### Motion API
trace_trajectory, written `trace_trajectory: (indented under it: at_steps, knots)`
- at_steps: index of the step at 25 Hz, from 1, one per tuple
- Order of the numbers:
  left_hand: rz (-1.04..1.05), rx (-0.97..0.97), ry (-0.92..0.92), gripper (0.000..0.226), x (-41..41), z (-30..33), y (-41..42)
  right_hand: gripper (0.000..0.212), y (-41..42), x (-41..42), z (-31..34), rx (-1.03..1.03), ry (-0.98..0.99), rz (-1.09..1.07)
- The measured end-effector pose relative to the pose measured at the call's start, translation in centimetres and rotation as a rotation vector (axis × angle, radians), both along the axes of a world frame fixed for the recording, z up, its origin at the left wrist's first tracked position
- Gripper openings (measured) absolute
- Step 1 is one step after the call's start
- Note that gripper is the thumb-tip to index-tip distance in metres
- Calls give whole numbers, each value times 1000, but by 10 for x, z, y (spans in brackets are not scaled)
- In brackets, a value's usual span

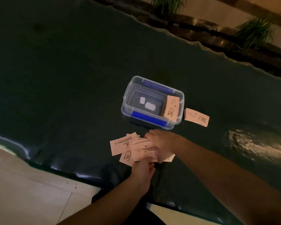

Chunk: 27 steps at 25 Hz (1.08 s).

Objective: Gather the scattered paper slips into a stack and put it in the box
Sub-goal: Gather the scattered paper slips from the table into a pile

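A loose pile of pale printed paper slips (133,148) lies on the dark table near its front edge. My right hand (161,143) lies flat over the pile's right part. My left hand (143,169) pinches the pile's near edge from below. Beyond them stands a clear plastic box (128,93) with blue clips; a stack of slips (171,108) leans inside at its right end. One more slip (196,117) lies flat on the table just right of the box.
The dark glossy table (71,78) has a wavy far edge and a near edge close to my body. Pale floor tiles (31,184) show at lower left. Potted grassy plants (253,30) stand beyond the table.
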<state>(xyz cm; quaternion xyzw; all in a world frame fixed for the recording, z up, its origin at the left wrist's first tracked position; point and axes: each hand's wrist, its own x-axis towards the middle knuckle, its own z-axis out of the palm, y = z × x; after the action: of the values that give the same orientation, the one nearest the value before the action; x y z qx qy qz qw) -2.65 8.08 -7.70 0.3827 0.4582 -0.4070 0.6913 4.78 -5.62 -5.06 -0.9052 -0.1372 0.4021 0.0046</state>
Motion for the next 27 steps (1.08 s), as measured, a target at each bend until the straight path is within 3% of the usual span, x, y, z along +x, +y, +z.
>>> trace_trajectory:
  at_steps: [4,8,10,13,15,17,21,24,27]
  knots:
    - [-166,26,-91,29,7,0,-3,104,-20,-13,1,14,122,-228]
    - [-652,178,-340,36,16,7,13,104,-39,-45,-1,161,191,-582]
    - [-906,392,-600,42,26,8,32,91,-41,-58,-6,251,208,-754]
    - [-1126,948,-884,67,47,0,62,76,-43,-71,-10,432,241,-1037]
    - [-1211,1074,-857,88,57,-10,71,69,-45,-80,-12,544,240,-1220]
    - [-1341,1096,-836,95,59,-17,69,72,-45,-94,-20,695,222,-1376]
    - [-1334,1047,-834,88,54,-25,52,51,-29,-113,-31,1013,191,-1626]
    - [-1285,967,-690,87,55,-23,40,45,-13,-116,-34,1017,113,-1709]
    - [-1251,894,-640,67,56,-22,34,50,-6,-119,-39,1032,74,-1829]
